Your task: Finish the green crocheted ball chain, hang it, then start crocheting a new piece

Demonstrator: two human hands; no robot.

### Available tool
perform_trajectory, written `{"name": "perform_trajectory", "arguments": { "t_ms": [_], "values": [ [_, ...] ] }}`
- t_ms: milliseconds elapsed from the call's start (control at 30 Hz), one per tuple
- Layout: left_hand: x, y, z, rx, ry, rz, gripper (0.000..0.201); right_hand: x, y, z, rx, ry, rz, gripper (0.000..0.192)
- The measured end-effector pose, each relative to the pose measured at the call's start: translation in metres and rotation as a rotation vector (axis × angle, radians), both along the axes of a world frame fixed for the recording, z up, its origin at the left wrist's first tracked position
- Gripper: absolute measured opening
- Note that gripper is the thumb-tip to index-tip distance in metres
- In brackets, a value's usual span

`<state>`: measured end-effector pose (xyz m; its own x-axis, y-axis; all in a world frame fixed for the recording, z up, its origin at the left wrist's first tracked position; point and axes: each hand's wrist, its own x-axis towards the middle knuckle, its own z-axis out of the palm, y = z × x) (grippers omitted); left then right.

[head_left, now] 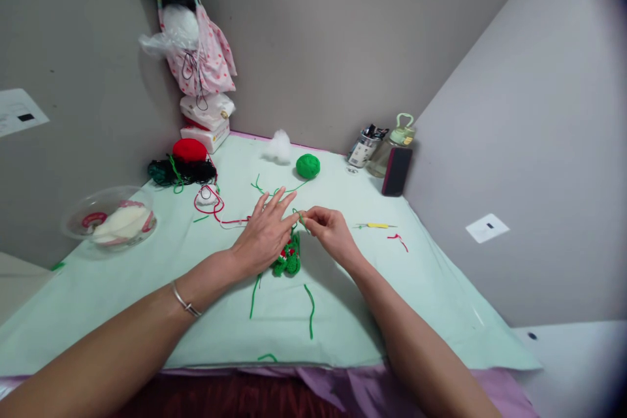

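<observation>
Pinching green yarn (pixel 294 228) between the fingers (pixel 313 219) of the right hand (pixel 330 233), bringing thumb and forefinger together on it. Spreading the straightened fingers of the left hand (pixel 262 235) just beside, palm down; not being able to tell whether the hidden thumb is gripping anything. Partly covering a green knitted piece (pixel 292 261) with the left palm, leaving red and white flecks showing, on the tabletop (pixel 343 339) between the hands. Wearing a silver bracelet (pixel 185 299) on the left wrist.

Seeing a red strand (pixel 232 220) running in from the left to the left hand. Having cut green strands (pixel 311 313) lying nearer the body, below the knitted piece. Facing a green ball of yarn (pixel 307 166) beyond the hands, with white fluff (pixel 279 147) sitting near it, farther back.

Having a yellow-handled tool (pixel 379 226) lying right of the right hand, near red scraps (pixel 399 240). Seeing a dark phone (pixel 397 172) standing upright at the back right, leaning by a clear bottle (pixel 377 160), with a tin (pixel 363 149) standing just beside. Finding a red ball of yarn (pixel 189 149) at the back left, touching black yarn (pixel 196 172), and a clear tub (pixel 73 215) farther left, holding something white.
</observation>
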<state>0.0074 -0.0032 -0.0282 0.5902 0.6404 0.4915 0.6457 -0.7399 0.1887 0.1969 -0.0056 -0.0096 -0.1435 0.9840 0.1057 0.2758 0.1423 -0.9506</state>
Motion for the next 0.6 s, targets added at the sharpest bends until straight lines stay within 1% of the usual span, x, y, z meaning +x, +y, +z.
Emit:
{"name": "perform_trajectory", "arguments": {
  "t_ms": [100,400,600],
  "values": [
    [-0.0005,0.0006,0.0000,0.003,0.007,-0.002,0.045,-0.0001,-0.0011,0.0018,-0.020,0.023,0.029,0.024],
    [-0.0001,0.0013,-0.0013,-0.003,0.018,-0.012,0.045,0.0018,-0.0003,0.0021,-0.064,0.070,0.037,0.027],
    [-0.0004,0.0015,-0.0013,0.003,0.040,-0.006,0.041,0.0023,0.0002,0.0013,-0.096,0.092,0.047,0.027]
  ]
}}
